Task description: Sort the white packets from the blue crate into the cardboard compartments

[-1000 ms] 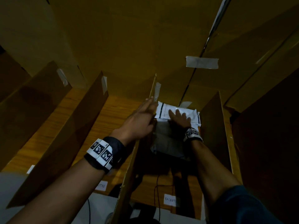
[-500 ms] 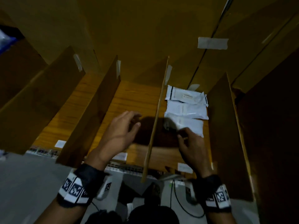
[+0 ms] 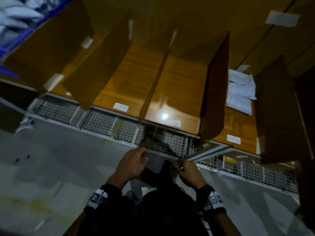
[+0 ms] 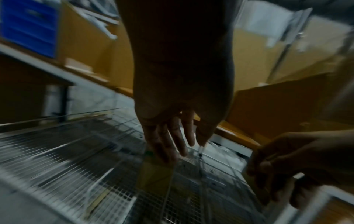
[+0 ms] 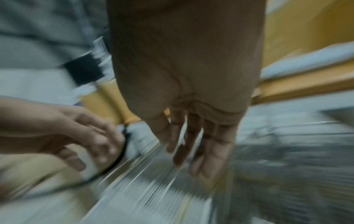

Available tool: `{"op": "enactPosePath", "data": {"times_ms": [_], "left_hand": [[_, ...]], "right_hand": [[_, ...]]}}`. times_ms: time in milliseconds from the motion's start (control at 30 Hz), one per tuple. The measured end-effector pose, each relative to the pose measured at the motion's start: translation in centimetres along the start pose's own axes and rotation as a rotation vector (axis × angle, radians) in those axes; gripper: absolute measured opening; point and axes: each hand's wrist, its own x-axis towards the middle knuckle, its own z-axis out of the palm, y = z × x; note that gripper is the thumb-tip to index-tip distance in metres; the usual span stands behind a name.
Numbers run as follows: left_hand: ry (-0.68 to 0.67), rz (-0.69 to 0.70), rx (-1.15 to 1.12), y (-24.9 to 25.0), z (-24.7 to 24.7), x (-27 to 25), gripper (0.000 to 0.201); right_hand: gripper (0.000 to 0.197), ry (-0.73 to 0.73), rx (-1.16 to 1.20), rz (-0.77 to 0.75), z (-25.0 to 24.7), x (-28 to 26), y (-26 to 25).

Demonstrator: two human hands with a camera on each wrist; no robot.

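I've pulled both hands back off the desk; left hand (image 3: 132, 165) and right hand (image 3: 190, 173) loose, holding nothing. Risk: rushed grab at blue crate (image 3: 22, 31) fumbles pkts.

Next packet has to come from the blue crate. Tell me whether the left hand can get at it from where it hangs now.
Probably yes, with a long reach. The left hand is empty and low, near the wire mesh; the blue crate sits far up-left beyond the cardboard dividers. Nothing visibly blocks the path.
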Motion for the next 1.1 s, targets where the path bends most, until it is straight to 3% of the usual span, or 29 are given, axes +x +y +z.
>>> {"op": "enactPosePath", "data": {"times_ms": [133, 267, 367, 533, 633, 700, 900, 1000, 1100], "left_hand": [[0.031, -0.197, -0.053, -7.1, -1.9, -4.2, 0.014], [0.278, -0.359, -0.124, -12.7, -5.8, -6.8, 0.021], [0.391, -0.444, -0.232, -16.7, -8.0, -8.7, 0.027], [0.51, -0.589, -0.321, -22.4, -11.2, -11.8, 0.024], [0.582, -0.649, -0.348, -25.1, -15.5, -12.5, 0.024], [0.651, -0.692, -0.316, -26.4, -19.4, -12.8, 0.022], [0.811, -0.662, -0.273, -29.7, -31.3, -12.1, 0.021], [0.897, -0.596, -0.236, -30.7, -37.3, -10.9, 0.024], [0.952, -0.506, -0.185, -31.4, -43.5, -9.0, 0.026]], "right_hand": [[0.017, -0.169, -0.166, -0.173, 4.8, 3.3, -7.4], [0.028, -0.264, -0.254, -0.366, 7.7, 7.6, -15.8], [0.033, -0.326, -0.253, -0.502, 9.7, 10.4, -22.6], [0.038, -0.369, -0.233, -0.728, 15.9, 15.8, -32.4], [0.042, -0.357, -0.189, -0.875, 20.1, 20.2, -37.5], [0.042, -0.373, -0.18, -0.88, 22.0, 22.6, -41.5], [0.022, -0.348, -0.154, -1.034, 21.3, 24.3, -56.2], [0.022, -0.228, -0.096, -1.127, 19.3, 25.4, -62.5], [0.017, -0.011, 0.035, -1.226, 16.1, 27.0, -67.5]]}}
